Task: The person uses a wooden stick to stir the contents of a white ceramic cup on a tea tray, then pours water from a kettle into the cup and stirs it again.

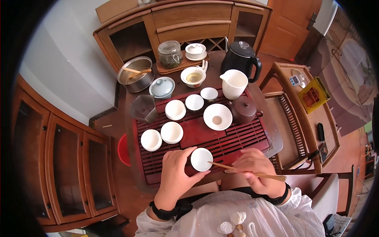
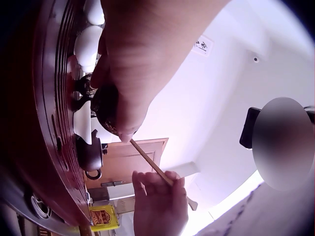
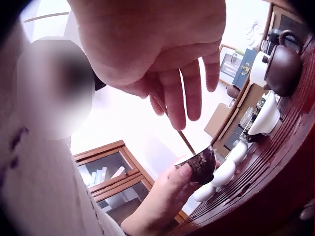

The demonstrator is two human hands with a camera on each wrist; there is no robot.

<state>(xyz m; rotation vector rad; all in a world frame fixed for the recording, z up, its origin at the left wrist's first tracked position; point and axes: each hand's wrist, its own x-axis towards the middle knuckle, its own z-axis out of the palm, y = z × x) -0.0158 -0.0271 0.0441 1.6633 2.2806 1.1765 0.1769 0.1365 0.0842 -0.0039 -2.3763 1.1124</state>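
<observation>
In the head view the left hand point(image 1: 175, 173) holds a small cup point(image 1: 201, 159), white inside, between thumb and fingers at the tray's near edge. The right wrist view shows the cup's dark patterned outside point(image 3: 201, 166), with the left hand point(image 3: 165, 196) around it. A thin wooden stick point(image 1: 260, 175) is pinched in the right hand point(image 1: 256, 173), its narrow tip at the cup's rim and its wider end to the right. From the left wrist, the right hand point(image 2: 160, 204) grips the stick point(image 2: 150, 161) and the left hand point(image 2: 142, 59) hides part of the cup point(image 2: 106, 109).
On the slatted red tray point(image 1: 244, 143) stand several white cups point(image 1: 172, 132), a wide white bowl point(image 1: 218, 117), a brown teapot point(image 1: 244, 110) and a white pitcher point(image 1: 234, 84). Behind are a black kettle point(image 1: 239, 59), a glass jar point(image 1: 170, 54) and a metal pot point(image 1: 136, 81).
</observation>
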